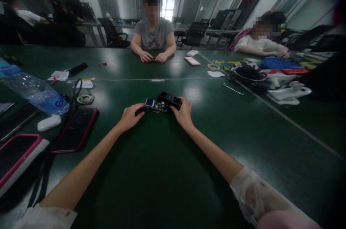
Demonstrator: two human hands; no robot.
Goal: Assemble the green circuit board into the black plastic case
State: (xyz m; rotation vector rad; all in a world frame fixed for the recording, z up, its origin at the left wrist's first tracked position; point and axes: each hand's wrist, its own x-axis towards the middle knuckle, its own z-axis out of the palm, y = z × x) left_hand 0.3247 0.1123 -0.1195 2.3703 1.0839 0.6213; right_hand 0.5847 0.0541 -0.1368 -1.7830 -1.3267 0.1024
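Both my hands are over the middle of the green table. Between the thumb and fingers of my left hand [131, 116] is the left end of a green circuit board [159, 107] with a small screen on it. My right hand [184, 113] grips the right end of a black rectangular case [169, 98], thumb on the near side and fingers behind. Case and board sit close against each other, the case behind and to the right; whether they are joined I cannot tell.
Left of me are a water bottle [32, 86], a red-edged phone [75, 130], a pink-edged phone [17, 157] and a white earbud case [49, 123]. A wrench [233, 89] and tangled cables [248, 74] lie to the right. Across the table [167, 185] sits a person [153, 34].
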